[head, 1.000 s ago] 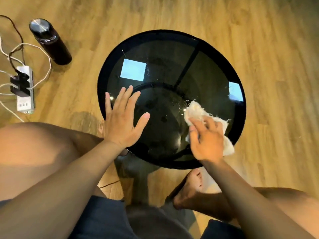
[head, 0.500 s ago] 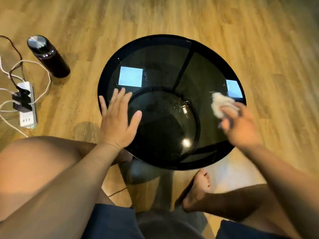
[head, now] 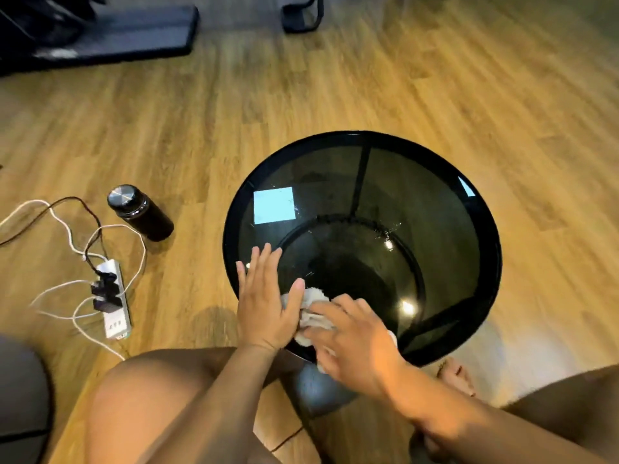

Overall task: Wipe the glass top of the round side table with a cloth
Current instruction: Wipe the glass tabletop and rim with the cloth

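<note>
Kneeling view over a round side table (head: pixel 497 262) that stands on a wooden floor (head: pixel 368 82); its dark glass top (head: pixel 418 202) is seen from above, with the frame's ring and struts showing through it. Left hand (head: pixel 264 306): laid flat on the glass at the near left rim, palm down, fingers straight and close together, thumb spread toward the right, holding nothing. Right hand (head: pixel 358 343): palm down at the near edge of the glass, just beside the left hand, its fingers stretched out over a bunched white cloth (head: pixel 316 295) and pressing it against the glass; this hand is slightly blurred. The cloth lies on the near left part of the top, between the two hands, touching the left thumb, and small pieces of it show from under the right palm. A pale square reflection (head: pixel 274 205) sits on the far left of the glass, and two small bright glints lie toward the right. On the floor to the left, well apart from the table, stand a dark bottle (head: pixel 140 212) with a metal cap and a white power strip (head: pixel 115 306) with plugs and trailing cables (head: pixel 67 229). A bare foot (head: pixel 455 376) rests under the near right rim.
</note>
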Tool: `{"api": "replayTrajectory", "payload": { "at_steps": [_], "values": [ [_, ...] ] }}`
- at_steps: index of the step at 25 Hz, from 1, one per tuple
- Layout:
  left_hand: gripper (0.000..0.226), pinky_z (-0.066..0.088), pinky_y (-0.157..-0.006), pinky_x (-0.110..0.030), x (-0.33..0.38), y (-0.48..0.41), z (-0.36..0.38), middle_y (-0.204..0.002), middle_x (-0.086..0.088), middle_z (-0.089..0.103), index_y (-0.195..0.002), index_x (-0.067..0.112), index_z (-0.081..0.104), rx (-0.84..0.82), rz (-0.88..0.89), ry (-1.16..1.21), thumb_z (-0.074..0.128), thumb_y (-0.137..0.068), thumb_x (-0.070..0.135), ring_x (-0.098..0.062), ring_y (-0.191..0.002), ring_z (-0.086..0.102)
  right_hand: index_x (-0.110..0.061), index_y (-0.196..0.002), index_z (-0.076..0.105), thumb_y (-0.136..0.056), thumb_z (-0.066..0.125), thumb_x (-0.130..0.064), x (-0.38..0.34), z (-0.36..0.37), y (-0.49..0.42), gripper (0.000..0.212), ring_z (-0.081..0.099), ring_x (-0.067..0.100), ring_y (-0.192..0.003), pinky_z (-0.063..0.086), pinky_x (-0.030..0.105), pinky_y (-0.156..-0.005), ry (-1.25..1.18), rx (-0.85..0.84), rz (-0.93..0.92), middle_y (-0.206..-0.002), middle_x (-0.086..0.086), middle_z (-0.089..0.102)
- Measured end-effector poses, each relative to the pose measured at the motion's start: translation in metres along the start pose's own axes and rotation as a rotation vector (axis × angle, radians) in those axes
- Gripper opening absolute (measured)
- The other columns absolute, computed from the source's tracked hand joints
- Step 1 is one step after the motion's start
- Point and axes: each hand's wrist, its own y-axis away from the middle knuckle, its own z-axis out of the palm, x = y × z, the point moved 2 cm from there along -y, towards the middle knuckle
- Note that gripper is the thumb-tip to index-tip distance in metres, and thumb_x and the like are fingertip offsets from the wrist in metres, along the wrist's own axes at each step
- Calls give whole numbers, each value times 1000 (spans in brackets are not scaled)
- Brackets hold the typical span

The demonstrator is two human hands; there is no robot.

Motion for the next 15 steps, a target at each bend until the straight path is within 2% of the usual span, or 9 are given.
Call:
{"api": "replayTrajectory", "payload": {
  "at_steps": [1,3,6,8,9,11,13,15],
  "values": [
    [64,0,-124,-44,0,-1,1,-158,-7,34,-148,14,38,-5,-2,-24,30,-96,52,-21,-151,17,-34,-91,74,-70,70,-30,29,-9,7,22,63,28,-88,52,38,-66,15,2,33,-113,-2,68],
    [64,-3,-123,-41,1,-2,3,-159,-4,33,-148,18,36,-10,-25,-59,28,-96,55,-19,-152,16,-30,-97,75,-73,69,-23,112,-28,20,26,61,38,-89,52,45,-68,104,71,243,-118,5,67],
    [66,-2,-122,-40,0,-3,3,-159,-1,33,-148,22,35,0,-50,-73,25,-95,60,-18,-151,16,-29,-118,69,-91,57,-27,228,-59,40,29,51,42,-114,48,50,-91,225,56,685,-138,11,52],
    [67,0,-123,-40,0,-3,3,-160,-1,33,-148,23,36,3,-69,-71,24,-95,62,-17,-151,16,-25,-126,64,-94,50,-30,252,-61,40,35,46,42,-121,44,44,-100,182,62,822,-141,14,46],
    [67,0,-123,-40,0,-3,3,-159,0,33,-148,23,36,6,-72,-68,24,-94,62,-17,-151,16,-24,-127,63,-95,47,-31,241,-57,35,37,45,41,-120,42,42,-100,177,78,847,-140,16,47],
    [67,1,-123,-40,0,-3,1,-159,-1,35,-147,22,37,12,-65,-48,27,-94,62,-18,-151,18,-23,-117,67,-95,40,-33,188,-43,21,37,47,39,-111,41,41,-94,138,117,758,-130,15,56],
    [68,1,-123,-41,0,-4,0,-158,-3,37,-147,18,39,12,-47,-27,30,-94,60,-19,-151,19,-24,-100,70,-87,39,-33,106,-22,9,35,53,35,-97,45,43,-84,46,82,526,-116,7,64],
    [67,1,-124,-40,2,-2,-1,-157,-6,38,-146,14,41,17,-27,-4,33,-94,55,-21,-150,20,-28,-94,70,-80,45,-36,22,-2,2,30,54,26,-90,51,40,-74,-46,1,307,-111,-1,65]
  ]
}}
